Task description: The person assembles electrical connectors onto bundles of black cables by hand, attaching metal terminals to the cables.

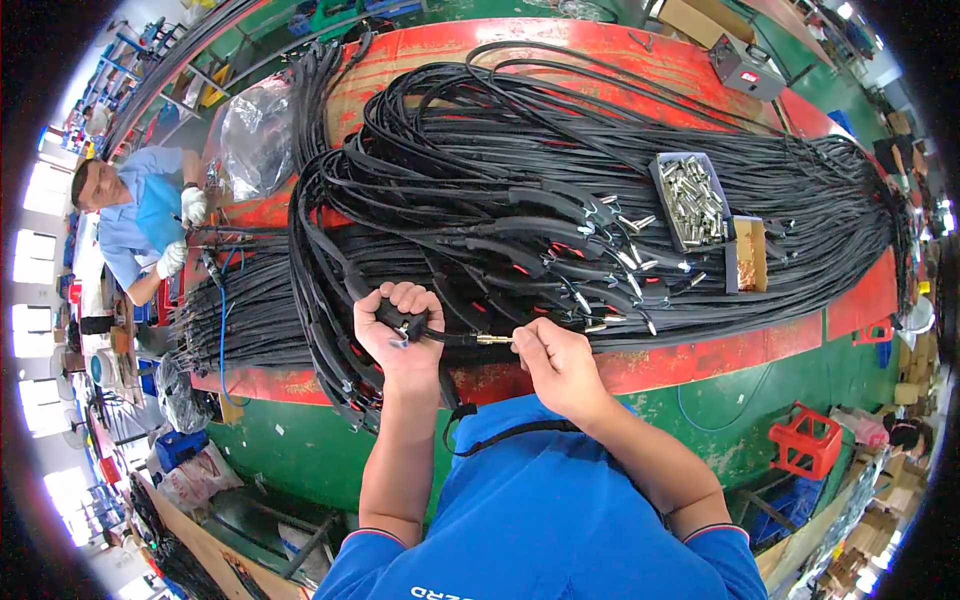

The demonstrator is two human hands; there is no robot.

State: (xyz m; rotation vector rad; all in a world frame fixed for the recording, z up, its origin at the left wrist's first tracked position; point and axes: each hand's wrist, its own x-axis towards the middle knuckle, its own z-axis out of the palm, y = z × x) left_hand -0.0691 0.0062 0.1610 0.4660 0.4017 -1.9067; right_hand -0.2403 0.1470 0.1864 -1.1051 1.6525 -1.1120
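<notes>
My left hand is closed around the black handle of a welding torch, palm turned up. The torch's neck points right and ends in a brass-coloured tip. At that end my right hand is closed, thumb and finger pinching; whether they grip the tip itself or a small part on it is hidden. Just beyond my hands lie several more black torches with curved handles and red triggers, some with silver nozzles on their ends.
Bundled black cables cover most of the red table. A box of silver nozzles and a smaller cardboard box stand on them. A grey device is at the far right. A gloved co-worker is at left, a red stool at right.
</notes>
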